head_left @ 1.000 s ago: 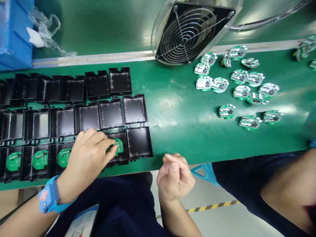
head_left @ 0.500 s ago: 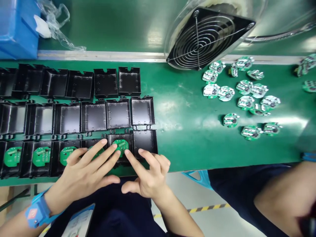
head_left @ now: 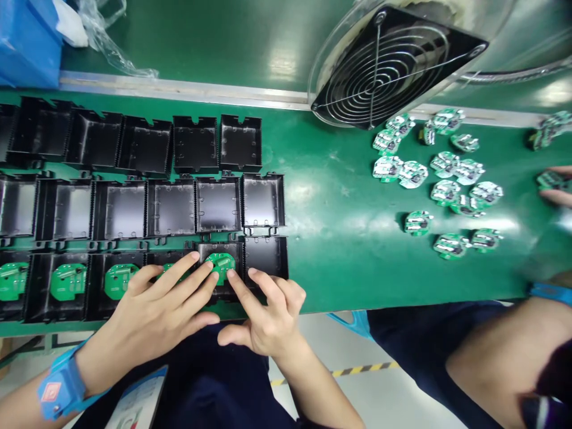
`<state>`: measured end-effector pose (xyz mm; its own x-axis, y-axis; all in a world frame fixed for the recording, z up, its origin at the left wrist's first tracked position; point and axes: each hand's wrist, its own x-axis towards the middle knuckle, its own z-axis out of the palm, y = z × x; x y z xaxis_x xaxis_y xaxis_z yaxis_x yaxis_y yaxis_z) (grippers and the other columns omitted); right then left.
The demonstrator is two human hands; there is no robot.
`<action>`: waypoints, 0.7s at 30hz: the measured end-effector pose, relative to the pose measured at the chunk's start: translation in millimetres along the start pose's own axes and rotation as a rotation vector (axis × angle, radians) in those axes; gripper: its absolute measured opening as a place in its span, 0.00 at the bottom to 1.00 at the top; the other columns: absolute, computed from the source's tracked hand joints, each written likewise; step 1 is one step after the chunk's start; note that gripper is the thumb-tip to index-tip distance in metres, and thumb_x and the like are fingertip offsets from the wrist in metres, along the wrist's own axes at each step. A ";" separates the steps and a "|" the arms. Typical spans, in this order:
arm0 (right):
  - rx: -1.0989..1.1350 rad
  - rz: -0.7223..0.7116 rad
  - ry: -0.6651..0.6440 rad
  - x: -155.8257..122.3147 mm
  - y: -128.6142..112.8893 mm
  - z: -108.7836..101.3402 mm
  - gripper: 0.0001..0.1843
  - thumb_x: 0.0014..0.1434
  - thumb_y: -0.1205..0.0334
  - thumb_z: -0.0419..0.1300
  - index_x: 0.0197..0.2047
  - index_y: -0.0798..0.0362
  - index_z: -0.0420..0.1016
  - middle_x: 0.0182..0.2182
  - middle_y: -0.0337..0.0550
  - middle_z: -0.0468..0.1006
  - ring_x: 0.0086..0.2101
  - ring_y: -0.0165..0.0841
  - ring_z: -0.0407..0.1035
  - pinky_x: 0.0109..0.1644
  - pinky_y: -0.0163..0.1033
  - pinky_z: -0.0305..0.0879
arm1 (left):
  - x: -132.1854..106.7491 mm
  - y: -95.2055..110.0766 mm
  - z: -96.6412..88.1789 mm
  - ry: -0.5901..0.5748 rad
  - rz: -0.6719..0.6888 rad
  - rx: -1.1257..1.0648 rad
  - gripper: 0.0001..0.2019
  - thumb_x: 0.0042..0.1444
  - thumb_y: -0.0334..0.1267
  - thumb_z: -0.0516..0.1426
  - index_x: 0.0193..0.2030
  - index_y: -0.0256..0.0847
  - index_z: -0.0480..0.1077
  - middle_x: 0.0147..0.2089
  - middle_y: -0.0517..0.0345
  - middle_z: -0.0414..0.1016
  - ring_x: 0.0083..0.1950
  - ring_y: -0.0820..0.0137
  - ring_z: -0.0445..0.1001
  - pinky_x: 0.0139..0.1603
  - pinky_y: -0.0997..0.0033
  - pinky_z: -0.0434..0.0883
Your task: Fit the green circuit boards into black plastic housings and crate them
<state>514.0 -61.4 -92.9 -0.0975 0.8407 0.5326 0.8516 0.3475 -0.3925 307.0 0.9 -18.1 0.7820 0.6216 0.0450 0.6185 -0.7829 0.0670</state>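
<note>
Looking down past my dark-clothed lap, I saw a blue wrist strap on my left forearm and, low at the right, the bare arm of a co-worker.

My left hand lay spread and flat at the near edge of the green bench. My right hand was also open, with its fingers fanned. Neither hand pinched or held anything.

The round green circuit board sat just ahead of both hands, inside a black housing in the nearest row. My left fingertips rested on it from the left. My right index fingertip touched its lower right edge. Both hands were equally close, meeting on the board from opposite sides. Being round, the board showed no long axis that I could make out.

An empty housing stood just to its right. To its left along the same row were three more green boards, each in its own housing; my left hand partly hid the housing between.

Beyond lay two further rows of empty black housings. Well off to the right, loose boards were scattered, with another person's fingers touching one at the edge of view.

Farthest away stood a black wire-guarded fan, a blue bin and a crumpled clear bag.
</note>
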 end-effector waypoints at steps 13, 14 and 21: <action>-0.054 -0.015 0.008 7.4 -1.7 2.3 0.40 0.63 0.25 0.48 0.49 0.50 0.83 0.44 0.47 0.78 0.46 0.38 0.65 0.51 0.45 0.56 | 0.7 -6.9 7.1 0.069 0.049 0.005 0.17 0.68 0.47 0.54 0.56 0.41 0.75 0.58 0.53 0.80 0.60 0.54 0.74 0.54 0.53 0.63; -0.079 -0.026 0.007 7.2 -1.5 3.8 0.40 0.61 0.23 0.49 0.49 0.49 0.83 0.45 0.46 0.78 0.46 0.38 0.65 0.51 0.45 0.56 | 0.1 -9.6 8.9 0.069 0.069 0.008 0.17 0.68 0.47 0.54 0.56 0.41 0.75 0.58 0.53 0.79 0.60 0.54 0.74 0.54 0.52 0.63; -0.037 0.019 0.074 -6.9 1.7 12.4 0.39 0.55 0.19 0.50 0.53 0.36 0.81 0.44 0.38 0.78 0.44 0.35 0.65 0.51 0.42 0.59 | -3.1 -28.5 15.8 0.161 0.126 -0.057 0.31 0.60 0.47 0.60 0.70 0.52 0.64 0.60 0.55 0.78 0.60 0.49 0.74 0.45 0.51 0.63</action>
<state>509.8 -61.4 -106.5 -0.0440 0.8133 0.5802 0.8716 0.3150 -0.3756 288.1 20.9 -35.9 0.8279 0.5180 0.2151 0.5073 -0.8551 0.1070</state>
